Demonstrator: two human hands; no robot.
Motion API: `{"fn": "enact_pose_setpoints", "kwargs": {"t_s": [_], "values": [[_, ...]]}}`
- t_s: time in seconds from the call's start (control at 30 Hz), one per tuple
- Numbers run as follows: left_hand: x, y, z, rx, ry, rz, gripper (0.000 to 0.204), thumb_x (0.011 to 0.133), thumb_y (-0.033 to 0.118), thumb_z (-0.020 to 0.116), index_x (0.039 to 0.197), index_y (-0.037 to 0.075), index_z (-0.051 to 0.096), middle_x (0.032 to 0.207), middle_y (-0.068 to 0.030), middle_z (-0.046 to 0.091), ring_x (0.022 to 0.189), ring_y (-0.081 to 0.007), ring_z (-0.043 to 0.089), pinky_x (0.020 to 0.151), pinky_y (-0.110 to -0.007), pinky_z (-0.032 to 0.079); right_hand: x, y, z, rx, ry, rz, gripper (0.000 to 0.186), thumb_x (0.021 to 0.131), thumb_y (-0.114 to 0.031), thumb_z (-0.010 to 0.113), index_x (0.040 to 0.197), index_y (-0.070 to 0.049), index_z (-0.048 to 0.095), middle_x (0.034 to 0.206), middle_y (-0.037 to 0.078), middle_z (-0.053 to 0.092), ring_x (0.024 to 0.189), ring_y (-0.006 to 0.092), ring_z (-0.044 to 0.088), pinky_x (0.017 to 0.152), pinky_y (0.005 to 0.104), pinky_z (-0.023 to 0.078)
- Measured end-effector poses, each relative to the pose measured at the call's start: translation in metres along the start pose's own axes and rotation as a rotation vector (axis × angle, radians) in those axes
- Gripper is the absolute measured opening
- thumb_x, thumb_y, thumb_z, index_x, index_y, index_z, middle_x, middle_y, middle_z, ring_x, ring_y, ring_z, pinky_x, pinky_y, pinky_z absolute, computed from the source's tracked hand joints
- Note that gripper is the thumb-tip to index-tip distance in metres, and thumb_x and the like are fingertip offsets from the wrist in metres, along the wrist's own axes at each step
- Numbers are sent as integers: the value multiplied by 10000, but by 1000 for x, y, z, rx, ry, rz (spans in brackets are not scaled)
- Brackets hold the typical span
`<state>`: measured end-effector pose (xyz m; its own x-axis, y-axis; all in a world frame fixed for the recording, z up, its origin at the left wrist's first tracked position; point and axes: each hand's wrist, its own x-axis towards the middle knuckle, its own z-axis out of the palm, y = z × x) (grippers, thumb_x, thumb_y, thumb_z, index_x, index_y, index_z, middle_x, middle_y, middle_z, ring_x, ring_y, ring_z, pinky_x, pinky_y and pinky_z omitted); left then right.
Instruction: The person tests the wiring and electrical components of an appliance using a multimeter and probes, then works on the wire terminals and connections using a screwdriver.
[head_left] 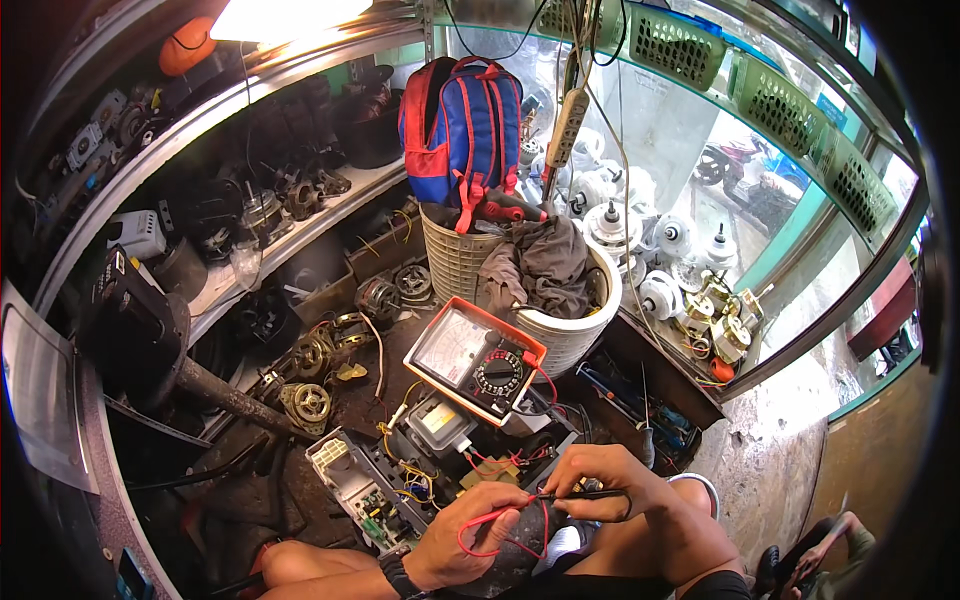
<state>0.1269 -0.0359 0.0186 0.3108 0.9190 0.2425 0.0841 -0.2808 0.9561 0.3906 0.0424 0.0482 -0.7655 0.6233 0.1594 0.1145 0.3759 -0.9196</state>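
Note:
Between the fingers of my left hand (455,545) is a red test probe (524,502), its red lead looping below. My right hand (610,482) pinches a black test probe (592,494). The two probe ends meet or nearly meet between my hands; I cannot tell if they touch. Just beyond lies an opened appliance with a grey metal component (437,424), yellow and red wires, and a control board (378,515) by my left wrist. An analog multimeter (475,358) with an orange-and-white case rests tilted on top of it.
A white basket (565,340) of dark cloth and a blue-and-red backpack (465,130) stand behind. Motor parts (307,405) lie at left, white gear units (665,235) at right. Tools (640,400) fill a tray. Another person's arm (820,555) shows at lower right.

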Motion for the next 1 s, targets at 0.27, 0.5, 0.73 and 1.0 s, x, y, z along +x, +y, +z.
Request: {"fn": "enact_pose_setpoints", "kwargs": {"t_s": [0.27,0.5,0.73,1.0], "values": [[-2,-2,-2,9,-12,5,207,1059,119,668,1239,18,686,1180,-153,707,1085,-289,710,961,-368,558,7,-5,0,48,-53,-11,130,913,-69,746,1003,-14,669,1075,133,714,1009,306,699,890,404,548],[0,-4,-5,78,-24,55,229,1041,116,685,1245,17,657,1191,-164,698,1084,-310,710,959,-376,564,9,-1,4,7,-21,-33,156,917,-81,759,1022,-12,668,1060,138,706,993,309,694,891,406,547],[-4,-6,-8,232,-89,158,298,942,40,754,1221,28,648,1239,-158,677,1090,-326,703,916,-383,591,8,-12,31,-209,25,-31,209,928,-137,784,1061,-50,648,972,111,661,837,321,697,719,402,563],[3,-2,-16,415,3,320,322,862,-12,792,1165,34,693,1213,-138,700,1117,-323,707,924,-403,598,13,-23,33,-78,154,-74,159,948,-74,804,1056,-43,692,1111,127,742,938,271,743,827,360,592]]}}
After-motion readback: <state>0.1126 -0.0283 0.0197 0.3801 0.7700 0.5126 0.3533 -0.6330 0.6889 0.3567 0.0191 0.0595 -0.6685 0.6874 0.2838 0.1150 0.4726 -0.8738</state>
